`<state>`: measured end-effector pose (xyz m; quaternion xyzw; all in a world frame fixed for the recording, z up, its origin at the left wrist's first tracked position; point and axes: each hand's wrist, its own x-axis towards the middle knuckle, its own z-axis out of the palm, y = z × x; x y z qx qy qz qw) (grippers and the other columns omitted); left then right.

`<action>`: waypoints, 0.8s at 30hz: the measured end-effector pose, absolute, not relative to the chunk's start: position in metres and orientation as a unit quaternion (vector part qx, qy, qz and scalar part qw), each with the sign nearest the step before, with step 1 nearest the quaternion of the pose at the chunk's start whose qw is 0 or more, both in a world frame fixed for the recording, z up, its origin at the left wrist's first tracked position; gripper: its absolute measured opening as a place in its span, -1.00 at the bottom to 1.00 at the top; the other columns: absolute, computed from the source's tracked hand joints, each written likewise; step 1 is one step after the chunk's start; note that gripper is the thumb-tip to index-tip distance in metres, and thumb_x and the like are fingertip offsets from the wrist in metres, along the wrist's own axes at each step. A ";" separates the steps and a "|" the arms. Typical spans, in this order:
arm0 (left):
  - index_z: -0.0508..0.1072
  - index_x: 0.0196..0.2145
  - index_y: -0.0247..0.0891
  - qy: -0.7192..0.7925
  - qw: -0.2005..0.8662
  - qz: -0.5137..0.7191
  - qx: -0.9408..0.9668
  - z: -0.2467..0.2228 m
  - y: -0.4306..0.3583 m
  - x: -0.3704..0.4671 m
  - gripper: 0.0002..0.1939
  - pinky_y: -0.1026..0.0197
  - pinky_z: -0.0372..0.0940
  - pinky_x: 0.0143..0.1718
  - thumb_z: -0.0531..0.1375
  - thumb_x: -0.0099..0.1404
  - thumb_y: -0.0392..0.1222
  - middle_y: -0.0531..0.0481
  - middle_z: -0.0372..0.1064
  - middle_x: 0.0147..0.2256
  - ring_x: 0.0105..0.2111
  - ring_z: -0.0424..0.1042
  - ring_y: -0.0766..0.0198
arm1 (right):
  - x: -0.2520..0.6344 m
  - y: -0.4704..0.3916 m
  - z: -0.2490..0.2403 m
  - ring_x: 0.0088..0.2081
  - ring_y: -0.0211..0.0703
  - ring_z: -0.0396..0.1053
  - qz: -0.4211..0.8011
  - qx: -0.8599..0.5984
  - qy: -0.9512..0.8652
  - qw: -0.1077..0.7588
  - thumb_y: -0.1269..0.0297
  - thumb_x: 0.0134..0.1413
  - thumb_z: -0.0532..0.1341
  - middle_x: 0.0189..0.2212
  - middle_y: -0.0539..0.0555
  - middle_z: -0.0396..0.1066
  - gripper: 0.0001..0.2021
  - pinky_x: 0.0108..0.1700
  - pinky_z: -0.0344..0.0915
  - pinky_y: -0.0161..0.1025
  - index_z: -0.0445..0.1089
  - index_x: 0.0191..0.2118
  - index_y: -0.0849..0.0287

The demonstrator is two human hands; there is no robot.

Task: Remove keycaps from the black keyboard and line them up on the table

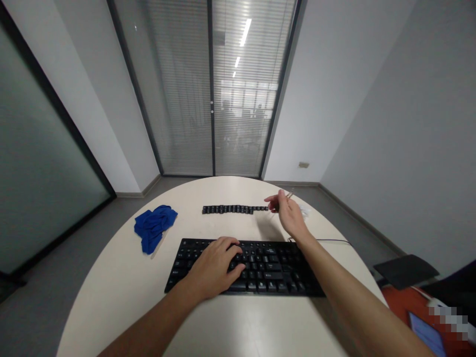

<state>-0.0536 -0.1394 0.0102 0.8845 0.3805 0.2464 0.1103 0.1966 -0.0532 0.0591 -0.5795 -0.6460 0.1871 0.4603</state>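
Keycaps (235, 209) lie in one black row on the round counter (122, 282), at 12 o'clock from the black keyboard (277, 270), and the right hand (289, 214) hovers at the row's 3 o'clock end, its grip clenched on a thin tool (287, 197). Left hand (215, 268) rests flat on the keyboard's left half, grip released, while a blue cloth (153, 227) lies at 10 o'clock.

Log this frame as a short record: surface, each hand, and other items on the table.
surface: round off-white table
left hand: palm down on the black computer keyboard
right hand: raised at the right end of a row of loose black keycaps, pinching a thin tool; too small to identify
other: crumpled blue cloth left of the keyboard
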 end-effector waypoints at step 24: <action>0.42 -0.06 -0.16 0.388 0.114 0.236 0.884 0.009 -0.139 -0.053 -0.76 -0.05 0.28 0.12 0.22 0.30 -0.23 -0.07 0.34 0.04 0.05 0.34 0.07 | 0.218 -0.116 0.047 -0.30 -0.13 0.49 0.476 -0.488 -0.674 0.285 -0.11 0.22 0.14 -0.37 0.06 0.46 -0.62 -0.26 0.44 -0.18 0.27 -0.25 0.16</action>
